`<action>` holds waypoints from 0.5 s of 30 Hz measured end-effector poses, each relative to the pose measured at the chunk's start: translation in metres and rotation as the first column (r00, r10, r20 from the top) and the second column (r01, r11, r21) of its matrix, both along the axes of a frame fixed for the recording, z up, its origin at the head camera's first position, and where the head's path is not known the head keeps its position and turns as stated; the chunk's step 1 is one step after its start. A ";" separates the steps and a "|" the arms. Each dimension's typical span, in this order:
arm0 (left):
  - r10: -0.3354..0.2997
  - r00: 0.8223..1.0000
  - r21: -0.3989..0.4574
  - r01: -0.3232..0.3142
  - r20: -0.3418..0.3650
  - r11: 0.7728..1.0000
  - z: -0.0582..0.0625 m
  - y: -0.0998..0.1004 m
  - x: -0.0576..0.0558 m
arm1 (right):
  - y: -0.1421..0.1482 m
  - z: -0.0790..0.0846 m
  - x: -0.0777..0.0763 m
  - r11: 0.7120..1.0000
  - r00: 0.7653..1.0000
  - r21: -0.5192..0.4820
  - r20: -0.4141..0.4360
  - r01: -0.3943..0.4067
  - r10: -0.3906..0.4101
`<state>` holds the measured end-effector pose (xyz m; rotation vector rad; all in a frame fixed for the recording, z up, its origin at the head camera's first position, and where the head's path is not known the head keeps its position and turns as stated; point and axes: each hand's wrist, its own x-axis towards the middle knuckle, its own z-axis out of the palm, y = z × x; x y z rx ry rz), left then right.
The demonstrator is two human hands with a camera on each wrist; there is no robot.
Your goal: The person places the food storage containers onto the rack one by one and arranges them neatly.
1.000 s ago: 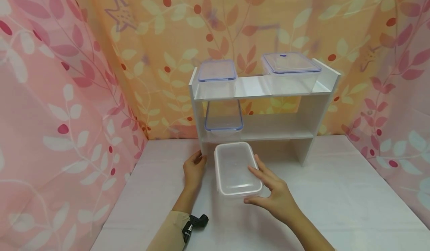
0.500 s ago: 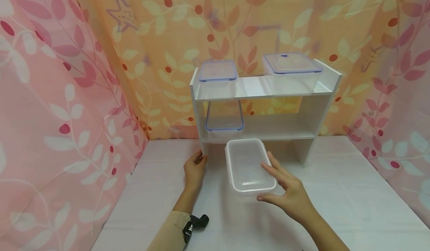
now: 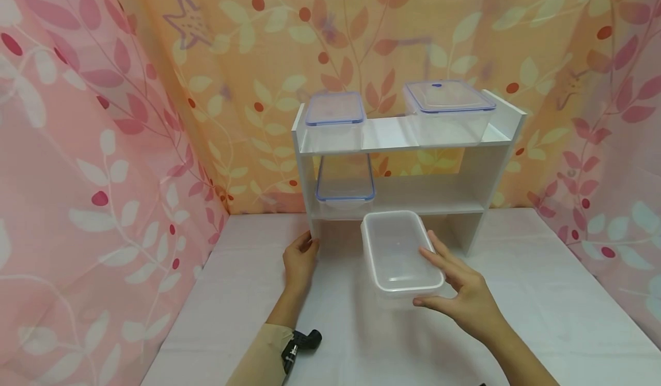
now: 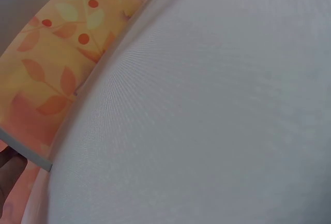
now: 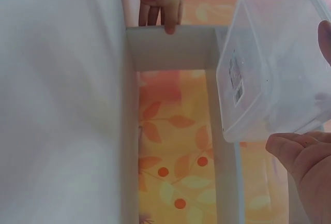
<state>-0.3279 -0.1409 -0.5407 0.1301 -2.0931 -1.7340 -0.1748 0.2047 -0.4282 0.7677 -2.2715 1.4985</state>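
Observation:
A clear plastic food container (image 3: 400, 254) with a white-rimmed lid is held off the table, in front of the shelf. My right hand (image 3: 467, 297) grips its right side, the thumb at the near lower edge and the fingers on the lid's rim. In the right wrist view a printed label shows on the food container (image 5: 269, 63), lifted level with the shelf. My left hand (image 3: 299, 262) pinches the front edge of the white shelf's (image 3: 428, 197) left side panel, low down. The left wrist view shows just part of that left hand (image 4: 11, 175) by the panel.
Blue-rimmed containers stand at the top left (image 3: 334, 110) and top right (image 3: 451, 102) of the shelf. Another blue-rimmed container (image 3: 345, 185) sits on the middle level, left side. A white cloth (image 3: 248, 294) covers the table; patterned curtains (image 3: 248, 88) enclose it.
My right hand has carried the food container to the right and slightly away from me. The left hand has stayed on the shelf's side panel.

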 end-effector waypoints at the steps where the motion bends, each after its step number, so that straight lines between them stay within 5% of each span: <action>1: 0.001 1.000 0.001 -0.001 -0.003 1.000 0.000 0.000 0.000 | 0.002 0.000 0.000 1.000 1.000 -0.001 -0.007 -0.001 0.001; 15: 0.007 1.000 0.010 -0.007 -0.017 1.000 -0.002 0.000 -0.001 | 0.028 0.011 -0.007 1.000 0.999 -0.016 -0.044 -0.006 0.005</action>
